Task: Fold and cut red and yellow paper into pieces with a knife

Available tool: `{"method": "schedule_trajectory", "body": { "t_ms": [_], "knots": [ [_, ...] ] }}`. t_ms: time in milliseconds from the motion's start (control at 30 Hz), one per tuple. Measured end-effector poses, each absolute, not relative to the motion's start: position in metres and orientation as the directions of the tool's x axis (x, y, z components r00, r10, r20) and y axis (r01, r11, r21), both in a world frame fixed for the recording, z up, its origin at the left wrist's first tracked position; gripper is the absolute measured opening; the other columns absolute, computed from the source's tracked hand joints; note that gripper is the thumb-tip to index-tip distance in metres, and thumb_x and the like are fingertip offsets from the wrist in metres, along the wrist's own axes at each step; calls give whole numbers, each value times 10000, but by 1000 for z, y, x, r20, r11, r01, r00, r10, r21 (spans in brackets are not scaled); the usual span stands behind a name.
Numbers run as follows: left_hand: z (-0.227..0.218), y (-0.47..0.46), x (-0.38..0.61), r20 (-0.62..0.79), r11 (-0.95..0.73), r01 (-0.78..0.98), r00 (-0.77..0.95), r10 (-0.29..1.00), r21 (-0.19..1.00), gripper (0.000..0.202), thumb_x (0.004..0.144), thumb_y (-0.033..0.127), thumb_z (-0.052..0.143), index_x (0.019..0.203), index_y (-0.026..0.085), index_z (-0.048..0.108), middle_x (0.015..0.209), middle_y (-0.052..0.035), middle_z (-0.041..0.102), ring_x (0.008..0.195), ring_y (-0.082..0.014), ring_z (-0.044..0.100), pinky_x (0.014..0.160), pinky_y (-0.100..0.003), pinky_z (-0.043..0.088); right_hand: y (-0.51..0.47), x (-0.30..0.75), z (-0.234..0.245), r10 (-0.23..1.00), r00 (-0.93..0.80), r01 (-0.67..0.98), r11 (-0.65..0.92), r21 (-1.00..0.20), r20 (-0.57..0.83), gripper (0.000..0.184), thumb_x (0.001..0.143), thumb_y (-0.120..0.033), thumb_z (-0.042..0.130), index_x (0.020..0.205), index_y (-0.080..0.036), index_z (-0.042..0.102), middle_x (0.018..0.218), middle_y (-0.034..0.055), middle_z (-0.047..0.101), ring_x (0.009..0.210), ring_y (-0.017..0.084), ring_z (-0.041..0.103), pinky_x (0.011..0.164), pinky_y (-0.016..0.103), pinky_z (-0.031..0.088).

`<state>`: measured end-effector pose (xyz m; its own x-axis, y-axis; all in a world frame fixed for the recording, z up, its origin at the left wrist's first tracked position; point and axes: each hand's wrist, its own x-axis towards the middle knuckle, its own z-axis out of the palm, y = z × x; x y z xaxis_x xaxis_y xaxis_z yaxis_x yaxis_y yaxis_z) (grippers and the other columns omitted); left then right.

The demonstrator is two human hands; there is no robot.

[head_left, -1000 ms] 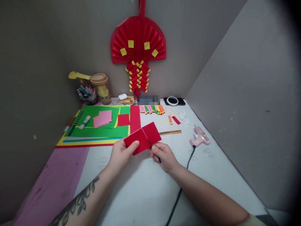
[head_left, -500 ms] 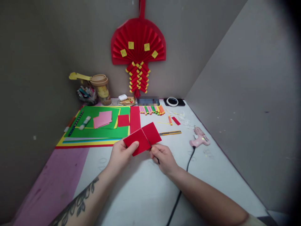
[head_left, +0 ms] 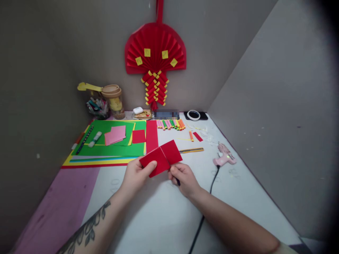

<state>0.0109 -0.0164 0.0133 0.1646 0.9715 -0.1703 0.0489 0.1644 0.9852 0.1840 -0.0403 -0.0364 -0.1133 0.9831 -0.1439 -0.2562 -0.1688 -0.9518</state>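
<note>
A red paper piece (head_left: pixel 152 160) is gripped near its left edge by my left hand (head_left: pixel 137 176), with the thumb lying flat on top. My right hand (head_left: pixel 185 178) is closed round scissors (head_left: pixel 166 158) at the lower right of the paper. Their thin blade lies slantwise across the red sheet. A bit of dark handle shows below the fingers; the rest is hidden. Just behind the paper, a yellow utility knife (head_left: pixel 194 150) rests on the table.
Coloured sheets (head_left: pixel 127 150) lie at left, with pink paper pieces (head_left: pixel 115 135) and a red square (head_left: pixel 139 136) on them. Several paper rolls (head_left: pixel 171 124) line the back. A pink glue gun (head_left: pixel 225 157) with a black cord (head_left: pixel 212 190) sits at right. A red fan decoration (head_left: pixel 156 49) hangs behind.
Both hands and the red paper hold nearly the same place. The blade still lies across the paper; the whole view has shifted slightly downward.
</note>
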Motion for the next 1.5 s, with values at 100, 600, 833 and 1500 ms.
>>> {"method": "schedule_trajectory", "body": {
  "t_ms": [100,600,833,1500],
  "knots": [
    [15,-17,12,-170,165,42,206,964,985,303,719,385,646,816,100,684,795,-65,706,675,-166,605,574,-214,449,-40,183,-35,978,-117,-267,-198,-943,-172,432,731,-508,625,525,-133,563,367,-45,391,348,47,278,386,212,152],
    [6,-18,12,-232,237,-6,183,955,971,313,699,390,671,794,91,669,772,-77,698,645,-156,591,573,-223,458,-43,180,-39,987,-69,-276,-160,-948,-147,436,740,-500,626,514,-139,533,376,-54,372,354,44,268,384,208,149],
    [5,-17,13,-223,231,-16,193,955,973,307,704,386,669,811,98,683,793,-75,704,649,-157,595,587,-224,464,-43,179,-41,986,-62,-280,-166,-946,-155,438,733,-499,625,498,-141,531,384,-46,393,351,43,270,385,213,145],
    [5,-19,14,-207,201,51,244,947,978,344,729,405,641,824,78,683,788,-89,693,668,-170,590,590,-233,459,-44,181,-36,950,-80,-341,-309,-888,-301,486,659,-567,659,465,-131,570,311,-34,382,316,47,264,391,228,125]
  ]
}}
